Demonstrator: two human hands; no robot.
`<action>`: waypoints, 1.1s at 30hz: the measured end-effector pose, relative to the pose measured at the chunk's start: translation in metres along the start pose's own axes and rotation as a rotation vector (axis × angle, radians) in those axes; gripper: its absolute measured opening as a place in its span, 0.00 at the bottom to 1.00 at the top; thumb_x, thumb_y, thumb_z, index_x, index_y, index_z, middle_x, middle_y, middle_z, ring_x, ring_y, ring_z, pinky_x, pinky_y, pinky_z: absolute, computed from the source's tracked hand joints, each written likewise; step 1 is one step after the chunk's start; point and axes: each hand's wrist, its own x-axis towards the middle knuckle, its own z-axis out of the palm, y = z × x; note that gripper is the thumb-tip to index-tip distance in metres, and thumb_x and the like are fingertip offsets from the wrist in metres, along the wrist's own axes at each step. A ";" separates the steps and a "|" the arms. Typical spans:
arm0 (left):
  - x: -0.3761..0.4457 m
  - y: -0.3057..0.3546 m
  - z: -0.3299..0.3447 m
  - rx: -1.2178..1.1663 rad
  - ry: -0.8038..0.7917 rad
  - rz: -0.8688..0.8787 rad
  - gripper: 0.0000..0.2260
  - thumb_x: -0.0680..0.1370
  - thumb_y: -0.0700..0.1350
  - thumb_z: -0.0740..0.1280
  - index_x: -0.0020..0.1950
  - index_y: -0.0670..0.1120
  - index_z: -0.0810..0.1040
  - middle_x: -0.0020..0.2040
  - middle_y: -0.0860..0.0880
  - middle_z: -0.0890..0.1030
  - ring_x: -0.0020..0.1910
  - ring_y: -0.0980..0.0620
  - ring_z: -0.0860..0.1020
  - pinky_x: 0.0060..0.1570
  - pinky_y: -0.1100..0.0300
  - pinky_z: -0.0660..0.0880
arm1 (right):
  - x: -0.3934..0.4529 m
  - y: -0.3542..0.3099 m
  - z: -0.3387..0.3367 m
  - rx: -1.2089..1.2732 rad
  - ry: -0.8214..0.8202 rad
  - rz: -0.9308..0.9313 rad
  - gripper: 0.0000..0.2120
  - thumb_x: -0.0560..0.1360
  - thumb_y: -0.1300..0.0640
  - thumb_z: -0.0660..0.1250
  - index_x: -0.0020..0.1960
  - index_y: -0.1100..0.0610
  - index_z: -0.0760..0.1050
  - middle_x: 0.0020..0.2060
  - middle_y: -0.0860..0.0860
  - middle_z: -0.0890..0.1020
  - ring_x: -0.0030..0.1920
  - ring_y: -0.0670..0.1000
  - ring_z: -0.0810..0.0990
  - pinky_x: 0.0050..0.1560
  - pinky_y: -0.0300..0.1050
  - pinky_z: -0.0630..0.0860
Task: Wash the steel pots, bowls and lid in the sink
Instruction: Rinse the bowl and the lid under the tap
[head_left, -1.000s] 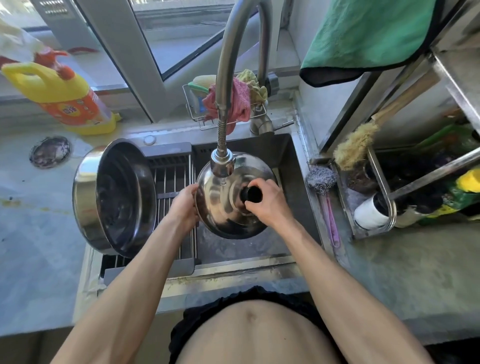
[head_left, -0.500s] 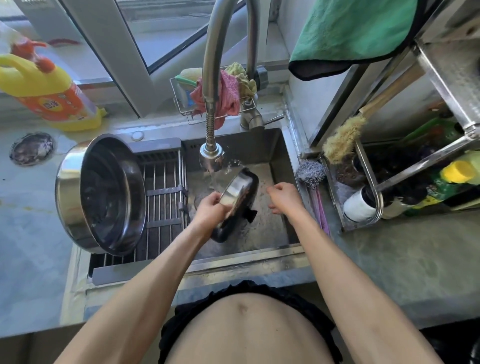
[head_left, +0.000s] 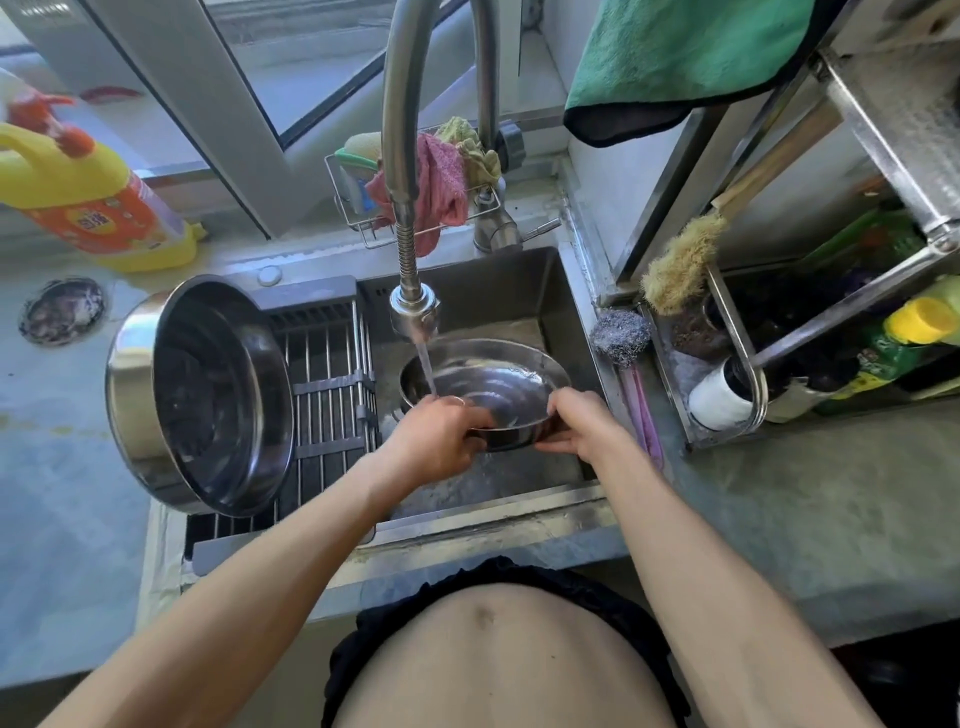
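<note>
Rinsing the lid (head_left: 488, 384), hollow side up, over the sink (head_left: 519, 291). It sits right under the faucet head (head_left: 414, 312), stream landing on its left inner edge. My left hand (head_left: 436, 441) grips the near-left rim, fingers curled round it; my right hand (head_left: 584, 428) pinches the near-right rim, thumb on top. Knob underneath, not visible. Big steel pot (head_left: 200, 395) is tipped on its side on the drain rack (head_left: 332, 395), left of the faucet head, looks done.

To do it well, I'd say: keep both grips on the rim, tilt and rotate the lid so water sweeps the whole inside and drains toward the sink's back wall, not at me. Wet steel is slippery, so don't loosen either hand while turning. Scourer (head_left: 621, 335) is right of the faucet head if residue remains.
</note>
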 end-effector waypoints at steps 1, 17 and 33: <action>-0.004 -0.007 -0.006 0.073 0.018 0.005 0.11 0.77 0.43 0.70 0.59 0.51 0.84 0.54 0.49 0.85 0.57 0.45 0.80 0.61 0.52 0.69 | 0.000 0.003 0.002 0.041 -0.012 0.012 0.18 0.71 0.71 0.55 0.59 0.65 0.71 0.42 0.62 0.78 0.41 0.62 0.81 0.34 0.55 0.81; -0.020 -0.073 0.030 0.386 0.219 -0.097 0.11 0.71 0.38 0.76 0.51 0.47 0.84 0.51 0.47 0.85 0.57 0.42 0.80 0.70 0.36 0.66 | -0.004 0.027 0.037 0.342 -0.087 -0.163 0.24 0.69 0.80 0.60 0.62 0.64 0.69 0.48 0.62 0.79 0.44 0.59 0.80 0.34 0.50 0.81; -0.016 -0.041 0.010 -0.081 0.449 -0.227 0.14 0.66 0.41 0.57 0.34 0.41 0.82 0.30 0.42 0.80 0.33 0.39 0.76 0.40 0.51 0.76 | -0.016 0.007 0.033 -0.053 -0.005 -0.024 0.12 0.79 0.54 0.58 0.55 0.62 0.72 0.43 0.65 0.82 0.33 0.62 0.84 0.31 0.48 0.80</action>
